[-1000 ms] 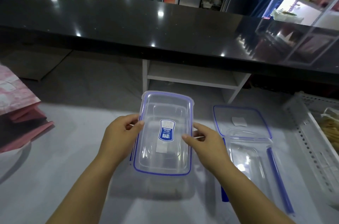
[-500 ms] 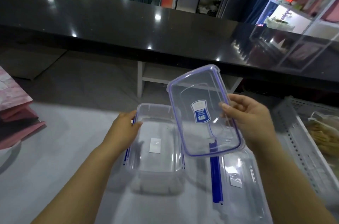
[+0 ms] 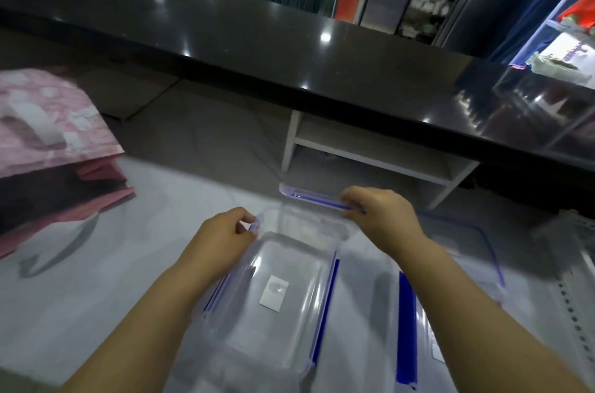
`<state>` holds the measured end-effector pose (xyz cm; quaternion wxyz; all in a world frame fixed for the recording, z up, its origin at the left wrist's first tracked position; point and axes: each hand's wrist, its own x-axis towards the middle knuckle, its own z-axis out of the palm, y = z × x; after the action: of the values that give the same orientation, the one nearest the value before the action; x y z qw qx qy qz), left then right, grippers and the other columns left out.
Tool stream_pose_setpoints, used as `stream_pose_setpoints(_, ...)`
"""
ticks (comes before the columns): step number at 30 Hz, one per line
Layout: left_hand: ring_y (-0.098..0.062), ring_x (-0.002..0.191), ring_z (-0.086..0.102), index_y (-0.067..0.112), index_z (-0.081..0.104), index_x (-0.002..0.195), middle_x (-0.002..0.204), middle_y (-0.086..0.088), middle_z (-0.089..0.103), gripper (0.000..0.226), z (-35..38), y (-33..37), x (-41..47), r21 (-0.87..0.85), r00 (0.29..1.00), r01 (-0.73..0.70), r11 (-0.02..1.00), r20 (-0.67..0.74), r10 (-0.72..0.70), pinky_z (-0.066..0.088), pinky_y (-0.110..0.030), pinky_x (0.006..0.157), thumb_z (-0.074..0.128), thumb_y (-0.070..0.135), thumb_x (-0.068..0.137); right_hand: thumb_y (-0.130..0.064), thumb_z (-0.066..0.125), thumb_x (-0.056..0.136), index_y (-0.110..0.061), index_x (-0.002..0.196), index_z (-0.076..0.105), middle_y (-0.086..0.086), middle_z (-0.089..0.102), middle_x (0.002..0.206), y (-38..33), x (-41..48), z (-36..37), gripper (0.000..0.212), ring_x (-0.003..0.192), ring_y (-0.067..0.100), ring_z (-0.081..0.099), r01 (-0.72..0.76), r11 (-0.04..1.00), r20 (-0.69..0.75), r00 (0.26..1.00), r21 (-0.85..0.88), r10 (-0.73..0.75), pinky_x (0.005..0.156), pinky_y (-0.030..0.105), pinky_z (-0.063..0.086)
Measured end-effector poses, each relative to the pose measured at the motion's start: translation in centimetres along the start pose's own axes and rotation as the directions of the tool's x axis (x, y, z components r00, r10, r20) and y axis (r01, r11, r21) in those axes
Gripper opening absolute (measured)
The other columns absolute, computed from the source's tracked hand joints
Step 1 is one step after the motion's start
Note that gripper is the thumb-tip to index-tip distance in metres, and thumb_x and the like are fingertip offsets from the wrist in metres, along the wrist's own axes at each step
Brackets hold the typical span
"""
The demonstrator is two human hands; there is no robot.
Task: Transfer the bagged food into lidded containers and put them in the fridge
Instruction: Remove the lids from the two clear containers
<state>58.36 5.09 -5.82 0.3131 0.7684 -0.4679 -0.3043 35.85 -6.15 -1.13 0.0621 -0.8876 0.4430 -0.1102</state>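
A clear plastic container with blue side clips stands open on the white table in front of me. My left hand grips its far left rim. The container's clear lid, edged in blue, lies low just beyond the far end of the container. My right hand pinches the lid's right end. A second clear container with blue clips sits to the right, and its lid lies behind it. No bagged food shows in this blurred view.
Pink and dark paper bags are stacked at the left. A white perforated tray lines the right edge. Beyond the table run a glossy black counter and a white shelf unit beneath it.
My right hand lifted the lid off the container, raised it, then brought it down beyond the container's far end. My left hand stayed on the container's left rim.
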Motion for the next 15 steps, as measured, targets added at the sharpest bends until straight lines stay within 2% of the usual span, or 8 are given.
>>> stream_pose_setpoints(5, -0.013, 0.073, 0.057, 0.028, 0.06, 0.095, 0.083, 0.006, 0.062, 0.008, -1.8, -1.6, -0.5, -0.041, 0.998, 0.057, 0.997, -0.027, -0.059, 0.042, -0.024, 0.059, 0.06, 0.031, 0.088, -0.023, 0.056, 0.093, -0.022, 0.111, 0.067, 0.0, 0.072, 0.105, -0.2, 2.2, 3.4, 0.021, 0.096, 0.021, 0.065, -0.044, 0.999, 0.253, 0.967, 0.02, 0.037, 0.085, 0.035, 0.052)
stream_pose_setpoints(9, -0.012, 0.071, 0.056, 0.023, 0.062, 0.095, 0.085, 0.001, 0.063, 0.01, -2.0, -1.7, -0.3, -0.038, 0.996, 0.063, 0.997, -0.054, -0.065, 0.041, -0.021, 0.058, 0.059, 0.03, 0.088, -0.01, 0.049, 0.094, -0.022, 0.116, 0.066, 0.002, 0.068, 0.115, -0.8, 3.5, 4.6, 0.03, 0.1, 0.02, 0.062, -0.066, 0.998, 0.391, 0.919, 0.019, 0.053, 0.09, 0.032, 0.05)
stream_pose_setpoints(12, -0.014, 0.068, 0.055, 0.023, 0.061, 0.096, 0.086, 0.0, 0.063, 0.011, -1.7, -1.6, -0.1, -0.03, 0.996, 0.075, 0.997, -0.05, -0.076, 0.041, -0.021, 0.055, 0.058, 0.031, 0.089, -0.012, 0.049, 0.095, -0.018, 0.122, 0.062, 0.002, 0.064, 0.122, -1.1, 3.7, 4.4, 0.031, 0.108, 0.02, 0.06, -0.128, 0.989, 0.425, 0.901, 0.077, 0.083, 0.094, 0.03, 0.045)
stream_pose_setpoints(15, -0.017, 0.06, 0.056, 0.023, 0.059, 0.094, 0.083, -0.002, 0.064, 0.01, -1.2, -1.5, 0.1, -0.052, 0.998, 0.069, 0.996, -0.009, -0.07, 0.049, -0.029, 0.06, 0.06, 0.029, 0.087, -0.022, 0.053, 0.095, -0.02, 0.125, 0.059, 0.002, 0.064, 0.122, -1.0, 3.2, 3.2, 0.031, 0.106, 0.017, 0.06, -0.202, 0.972, 0.394, 0.909, 0.124, 0.138, 0.091, 0.027, 0.044)
